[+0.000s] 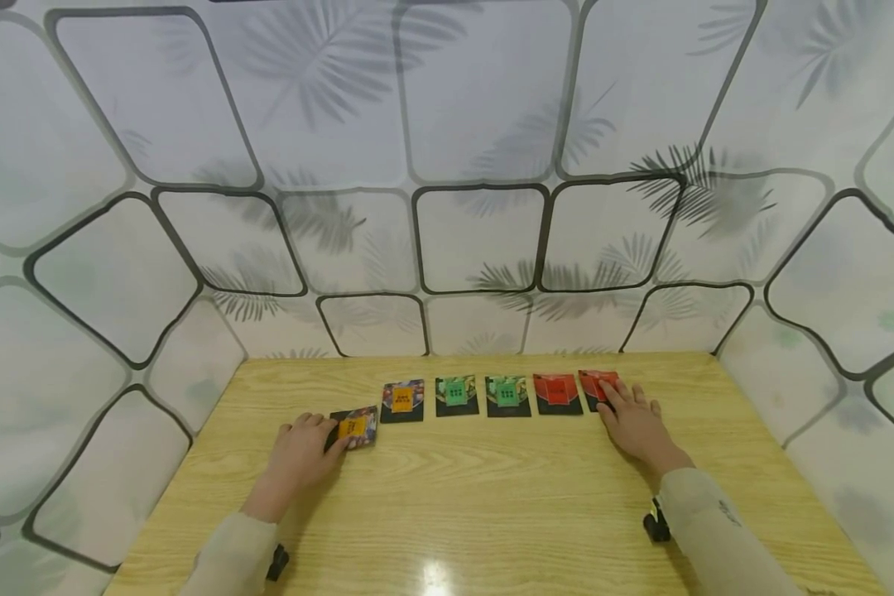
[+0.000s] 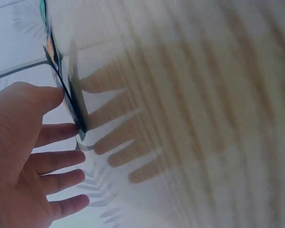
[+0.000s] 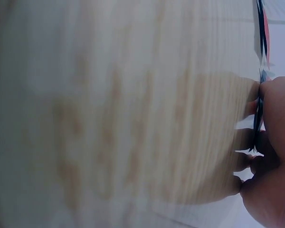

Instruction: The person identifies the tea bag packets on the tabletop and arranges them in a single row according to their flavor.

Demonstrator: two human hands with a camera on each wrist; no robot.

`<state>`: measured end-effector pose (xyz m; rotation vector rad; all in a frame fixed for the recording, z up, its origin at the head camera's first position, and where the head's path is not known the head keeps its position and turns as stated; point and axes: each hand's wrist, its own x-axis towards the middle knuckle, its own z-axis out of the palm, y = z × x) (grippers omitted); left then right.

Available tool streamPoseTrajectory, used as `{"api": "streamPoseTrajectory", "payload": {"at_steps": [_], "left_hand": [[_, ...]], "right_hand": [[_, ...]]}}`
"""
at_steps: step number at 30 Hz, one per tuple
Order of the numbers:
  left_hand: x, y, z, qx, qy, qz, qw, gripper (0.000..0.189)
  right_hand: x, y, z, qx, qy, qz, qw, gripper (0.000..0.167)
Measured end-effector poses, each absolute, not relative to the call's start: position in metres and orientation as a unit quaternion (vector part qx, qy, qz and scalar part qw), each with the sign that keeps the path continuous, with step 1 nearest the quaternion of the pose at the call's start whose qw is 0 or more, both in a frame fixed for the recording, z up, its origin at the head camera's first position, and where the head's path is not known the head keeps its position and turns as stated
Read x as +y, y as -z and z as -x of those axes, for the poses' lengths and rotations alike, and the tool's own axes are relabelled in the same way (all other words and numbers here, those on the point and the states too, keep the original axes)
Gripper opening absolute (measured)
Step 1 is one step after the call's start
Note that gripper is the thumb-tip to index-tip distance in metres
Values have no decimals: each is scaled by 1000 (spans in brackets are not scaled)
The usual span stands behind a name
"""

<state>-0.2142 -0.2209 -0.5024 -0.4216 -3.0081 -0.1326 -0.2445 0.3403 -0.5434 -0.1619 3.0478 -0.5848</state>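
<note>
Toward the left end of a row of small flat packets, my left hand (image 1: 301, 451) pinches a dark packet with an orange label (image 1: 353, 425) at its left edge. In the left wrist view, the thumb and index finger (image 2: 57, 135) meet that packet's edge, tilted up off the table; the other fingers are spread. My right hand (image 1: 638, 426) rests at the right end, fingers spread over the right side of a red-and-black packet (image 1: 590, 382). Its thumb lies by the packet's lower corner. Seen from the right wrist, this packet (image 3: 259, 118) is edge-on beside the thumb.
Between the hands lie another orange-labelled packet (image 1: 402, 401), two green-labelled packets (image 1: 457, 396) and another red packet (image 1: 559, 394). They lie on a wood-grain table (image 1: 477, 497). Patterned fabric walls (image 1: 477, 240) enclose its back and sides.
</note>
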Motion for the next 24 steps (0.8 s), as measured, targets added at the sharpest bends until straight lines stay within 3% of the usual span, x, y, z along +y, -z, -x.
{"api": "streamPoseTrajectory", "payload": {"at_steps": [24], "left_hand": [[-219,502,207,-978,37,162,125,33]], "right_hand": [[338,540,242,980,192,51,18,61]]}}
